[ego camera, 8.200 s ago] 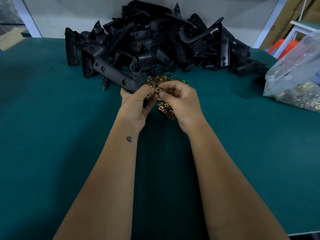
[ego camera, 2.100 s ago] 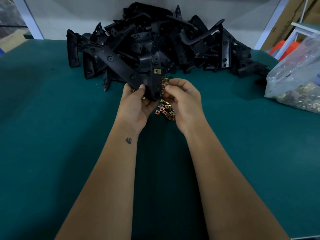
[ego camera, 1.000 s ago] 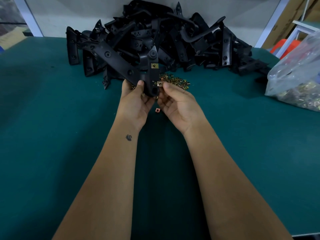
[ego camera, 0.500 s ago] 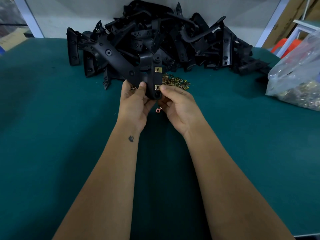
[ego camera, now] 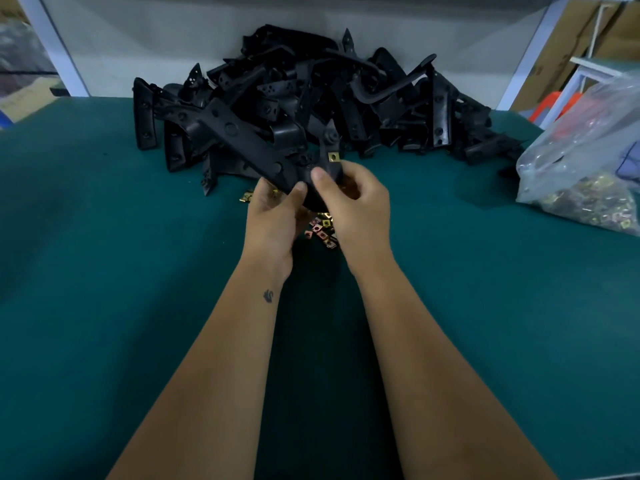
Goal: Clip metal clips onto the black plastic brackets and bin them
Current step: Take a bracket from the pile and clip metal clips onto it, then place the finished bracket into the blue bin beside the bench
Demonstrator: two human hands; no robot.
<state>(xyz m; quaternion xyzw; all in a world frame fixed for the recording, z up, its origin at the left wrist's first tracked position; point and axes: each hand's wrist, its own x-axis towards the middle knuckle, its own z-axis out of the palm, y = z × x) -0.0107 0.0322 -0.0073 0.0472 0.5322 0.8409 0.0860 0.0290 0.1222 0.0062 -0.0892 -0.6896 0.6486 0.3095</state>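
Black plastic bracket (ego camera: 242, 140) is held above the green tabletop (ego camera: 104, 271), just in front of the pile of brackets (ego camera: 329, 98) heaped at the far edge. The left hand (ego camera: 273, 220) grasps the bracket at its lower end, thumb on the near face, fingers curled behind. The right hand (ego camera: 353, 206) grips the same end from the right, thumb pressed on the near face and fingers wrapped round the far side. One brass-coloured metal clip (ego camera: 333, 156) is seated on the upright arm of the bracket, just above the right thumb. The long arm of the bracket runs up and to the left, overlapping the pile in this view.

Loose metal clips (ego camera: 322, 230) lie on the tabletop below and between the two hands; a few more (ego camera: 246, 196) lie just left of the left hand. A clear plastic bag (ego camera: 588, 161) containing further clips rests at the right edge, well apart from the hands.
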